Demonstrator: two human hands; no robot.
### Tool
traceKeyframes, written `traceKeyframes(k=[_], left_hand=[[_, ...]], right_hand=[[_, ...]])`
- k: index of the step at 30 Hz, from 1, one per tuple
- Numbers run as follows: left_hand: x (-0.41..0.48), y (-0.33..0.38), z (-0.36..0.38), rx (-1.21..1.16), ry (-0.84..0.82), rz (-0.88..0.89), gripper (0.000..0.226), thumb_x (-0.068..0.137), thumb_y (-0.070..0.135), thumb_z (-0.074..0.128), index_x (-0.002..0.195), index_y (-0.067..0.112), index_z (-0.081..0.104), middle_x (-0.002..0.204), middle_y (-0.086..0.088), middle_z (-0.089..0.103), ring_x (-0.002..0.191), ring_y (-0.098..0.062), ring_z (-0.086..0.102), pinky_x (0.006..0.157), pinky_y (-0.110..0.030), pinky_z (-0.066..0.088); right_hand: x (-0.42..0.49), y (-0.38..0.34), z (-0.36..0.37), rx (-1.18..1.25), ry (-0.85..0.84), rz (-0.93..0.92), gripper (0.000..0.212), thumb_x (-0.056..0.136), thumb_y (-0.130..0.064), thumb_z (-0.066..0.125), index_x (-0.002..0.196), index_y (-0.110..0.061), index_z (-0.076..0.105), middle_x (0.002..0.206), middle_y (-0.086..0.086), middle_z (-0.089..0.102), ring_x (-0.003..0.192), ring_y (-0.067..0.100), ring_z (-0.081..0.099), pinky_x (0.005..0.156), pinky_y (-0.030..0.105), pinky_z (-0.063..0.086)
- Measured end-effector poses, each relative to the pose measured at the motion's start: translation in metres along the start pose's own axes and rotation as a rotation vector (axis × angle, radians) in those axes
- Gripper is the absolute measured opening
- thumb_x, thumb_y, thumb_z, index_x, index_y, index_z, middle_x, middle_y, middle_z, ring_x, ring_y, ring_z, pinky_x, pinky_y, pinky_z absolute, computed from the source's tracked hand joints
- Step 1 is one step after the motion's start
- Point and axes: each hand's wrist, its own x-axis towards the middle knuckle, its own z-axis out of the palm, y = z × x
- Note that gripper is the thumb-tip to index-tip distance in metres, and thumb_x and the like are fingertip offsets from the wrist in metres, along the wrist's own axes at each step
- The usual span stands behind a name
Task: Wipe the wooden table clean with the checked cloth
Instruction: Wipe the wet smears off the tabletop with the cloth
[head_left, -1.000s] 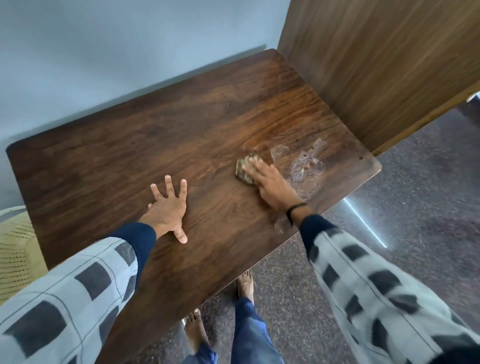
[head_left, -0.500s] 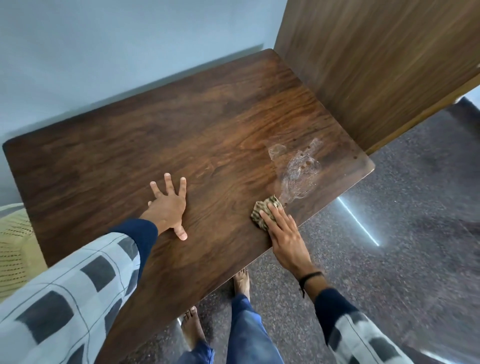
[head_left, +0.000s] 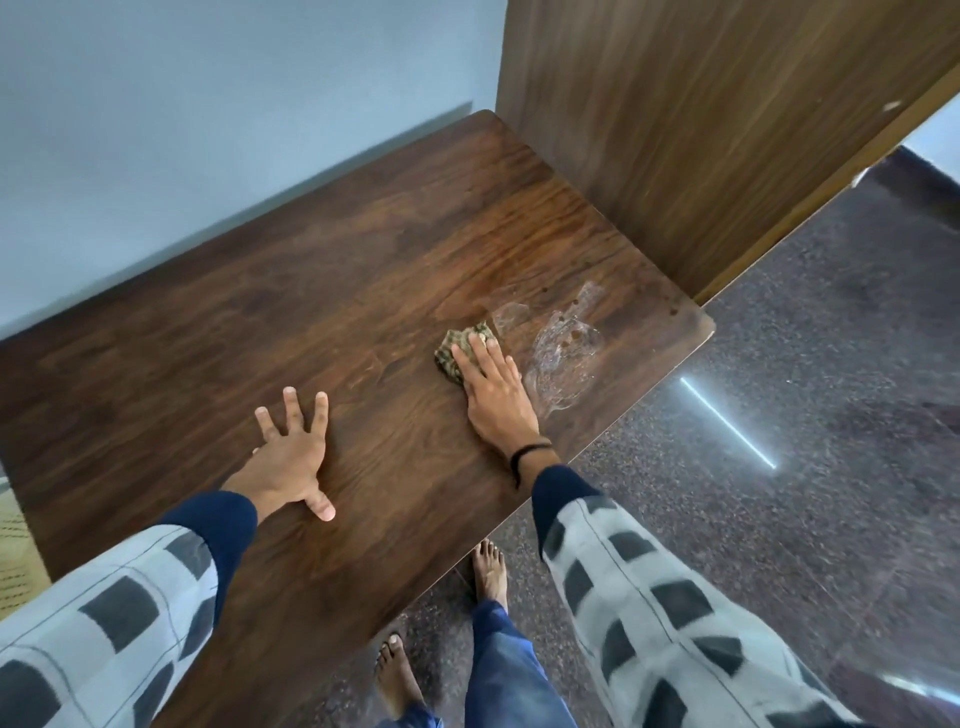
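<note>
Head view: the right hand (head_left: 493, 389) has pushed the checked cloth (head_left: 460, 351) back from the counter's (head_left: 260, 338) near edge, fingers flat on it; left hand (head_left: 291, 457) stays splayed; wet smear (head_left: 561, 364) remains unwiped.

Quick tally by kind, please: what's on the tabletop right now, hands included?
Hands: 2, left hand flat on the wooden table, right hand pressing the cloth
Checked cloth: 1
Wet patch: 1, beside the cloth
Total: 4
</note>
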Motion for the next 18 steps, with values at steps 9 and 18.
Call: traceKeyframes(k=[9, 18], left_hand=[[-0.002, 0.002, -0.003, -0.05, -0.04, 0.003, 0.16, 0.057, 0.034, 0.095, 0.125, 0.025, -0.05, 0.14, -0.015, -0.056, 0.139, -0.053, -0.027, 0.114, -0.063, 0.021], [-0.006, 0.004, -0.008, -0.059, -0.06, 0.01, 0.162, 0.056, 0.033, 0.095, 0.13, 0.026, -0.049, 0.139, -0.013, -0.056, 0.139, -0.053, -0.027, 0.116, -0.062, 0.02]], right_hand=[[-0.118, 0.042, -0.014, -0.038, -0.077, -0.176, 0.066, 0.097, -0.015, 0.042, 0.157, -0.033, 0.022, 0.167, -0.006, 0.012, 0.154, 0.017, 0.009, 0.124, 0.039, 0.01], [0.052, 0.032, -0.025, 0.001, -0.12, -0.083, 0.054, 0.105, -0.021, 0.035, 0.158, -0.028, 0.023, 0.167, 0.0, 0.009, 0.154, 0.024, 0.004, 0.123, 0.051, 0.01]])
